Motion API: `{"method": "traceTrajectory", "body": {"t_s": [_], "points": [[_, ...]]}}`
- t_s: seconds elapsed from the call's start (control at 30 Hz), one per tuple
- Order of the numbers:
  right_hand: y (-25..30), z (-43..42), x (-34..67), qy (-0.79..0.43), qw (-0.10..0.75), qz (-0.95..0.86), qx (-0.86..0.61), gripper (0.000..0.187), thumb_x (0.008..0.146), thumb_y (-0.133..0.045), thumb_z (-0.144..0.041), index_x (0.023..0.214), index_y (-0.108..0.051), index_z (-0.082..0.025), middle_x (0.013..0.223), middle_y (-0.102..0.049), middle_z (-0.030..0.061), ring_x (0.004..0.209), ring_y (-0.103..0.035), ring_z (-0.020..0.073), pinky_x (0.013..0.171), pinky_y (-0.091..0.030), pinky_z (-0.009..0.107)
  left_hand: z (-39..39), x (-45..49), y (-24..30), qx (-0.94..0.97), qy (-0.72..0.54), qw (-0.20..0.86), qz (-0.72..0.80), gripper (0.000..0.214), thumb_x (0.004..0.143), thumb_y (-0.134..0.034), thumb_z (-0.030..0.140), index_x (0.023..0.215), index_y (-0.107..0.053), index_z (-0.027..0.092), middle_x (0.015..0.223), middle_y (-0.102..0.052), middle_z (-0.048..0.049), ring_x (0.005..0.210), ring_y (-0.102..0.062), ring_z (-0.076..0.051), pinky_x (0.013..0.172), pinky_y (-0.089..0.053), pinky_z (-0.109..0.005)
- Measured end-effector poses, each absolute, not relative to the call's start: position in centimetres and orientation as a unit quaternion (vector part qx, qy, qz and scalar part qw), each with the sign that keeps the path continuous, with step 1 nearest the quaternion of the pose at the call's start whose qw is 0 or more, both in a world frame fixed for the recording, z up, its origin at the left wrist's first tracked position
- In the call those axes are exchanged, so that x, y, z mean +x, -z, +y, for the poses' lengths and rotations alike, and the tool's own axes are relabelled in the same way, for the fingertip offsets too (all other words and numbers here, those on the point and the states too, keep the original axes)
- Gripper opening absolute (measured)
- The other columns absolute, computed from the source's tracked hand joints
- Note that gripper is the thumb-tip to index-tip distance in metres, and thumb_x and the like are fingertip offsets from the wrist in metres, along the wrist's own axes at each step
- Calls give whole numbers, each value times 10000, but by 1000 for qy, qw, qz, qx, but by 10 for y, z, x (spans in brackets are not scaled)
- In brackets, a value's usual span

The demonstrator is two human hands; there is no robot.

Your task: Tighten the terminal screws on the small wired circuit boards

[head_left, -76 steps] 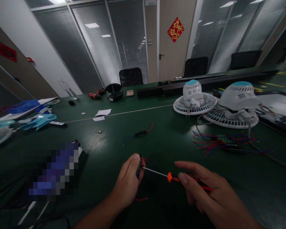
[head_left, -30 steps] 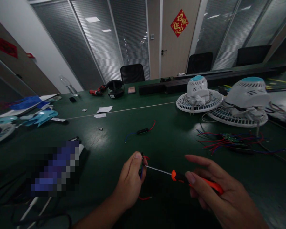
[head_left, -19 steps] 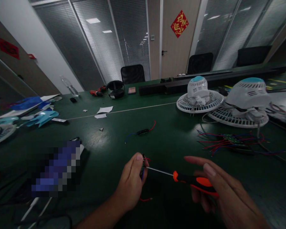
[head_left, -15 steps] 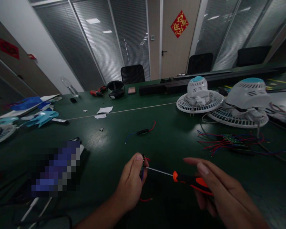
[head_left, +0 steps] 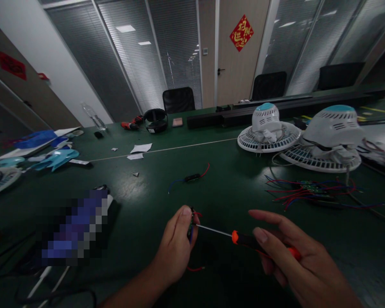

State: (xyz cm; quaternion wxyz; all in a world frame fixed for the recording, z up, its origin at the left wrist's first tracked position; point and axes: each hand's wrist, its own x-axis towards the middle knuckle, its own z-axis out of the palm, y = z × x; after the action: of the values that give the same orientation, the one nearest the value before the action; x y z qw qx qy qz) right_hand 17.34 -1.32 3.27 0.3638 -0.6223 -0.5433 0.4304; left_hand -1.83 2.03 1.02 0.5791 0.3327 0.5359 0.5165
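Pinched between the thumb and fingers of my left hand (head_left: 175, 246) is a small circuit board (head_left: 190, 229), seen edge-on, with red and blue wires coming off it. My right hand (head_left: 291, 252) grips a screwdriver (head_left: 248, 241) by its black and orange handle, thumb on top and index finger stretched out clear of it. The metal shaft points left, and its tip meets the board beside my left fingertips. Past my hands a similar board (head_left: 192, 177) with one red and one blue wire lies on the green table (head_left: 224, 192).
Several wired boards (head_left: 311, 188) lie piled at the right, below two white fan housings (head_left: 266, 128). On the left are a pixelated device (head_left: 77, 226) with cables and blue fan blades (head_left: 57, 158). Paper scraps (head_left: 141, 148), a red drill (head_left: 131, 124) and black bars (head_left: 211, 119) lie farther back.
My right thumb and fingers have shifted along the screwdriver handle towards the shaft, so the handle's rear end now shows. My left hand and the board stay in place.
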Motion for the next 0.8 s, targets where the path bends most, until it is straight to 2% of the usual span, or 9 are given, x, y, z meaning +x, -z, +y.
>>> {"method": "traceTrajectory", "body": {"t_s": [0.33, 0.53, 0.63, 0.8], "points": [[-28, -14, 176, -379, 365, -590, -612, 422, 821, -430, -499, 1141, -463, -225, 532, -585, -35, 447, -533, 111, 390, -423, 192, 21, -17, -12, 276, -541, 590, 532, 285, 656, -658, 448, 639, -619, 167, 634, -578, 16, 613, -551, -100, 543, -449, -163], [-33, -16, 173, -397, 384, -569, -609, 424, 791, -475, -508, 1103, -500, -221, 553, -595, -27, 461, -545, 116, 408, -455, 197, 21, -17, -14, 287, -536, 581, 541, 310, 641, -656, 472, 637, -617, 164, 632, -571, 0, 622, -559, -123, 551, -461, -193], [-32, -18, 174, -417, 393, -540, -616, 456, 784, -456, -544, 1097, -520, -218, 569, -610, -15, 481, -554, 119, 428, -458, 199, 21, -17, -13, 307, -522, 584, 540, 330, 664, -629, 493, 636, -616, 165, 627, -552, 8, 599, -529, -107, 524, -437, -175], [-21, -18, 180, -473, 376, -488, -630, 598, 766, -365, -639, 1160, -511, -212, 490, -601, -11, 411, -522, 129, 374, -410, 213, 20, -16, -12, 322, -518, 581, 539, 359, 666, -615, 517, 641, -605, 159, 630, -533, 17, 577, -493, -92, 499, -409, -162]]}}
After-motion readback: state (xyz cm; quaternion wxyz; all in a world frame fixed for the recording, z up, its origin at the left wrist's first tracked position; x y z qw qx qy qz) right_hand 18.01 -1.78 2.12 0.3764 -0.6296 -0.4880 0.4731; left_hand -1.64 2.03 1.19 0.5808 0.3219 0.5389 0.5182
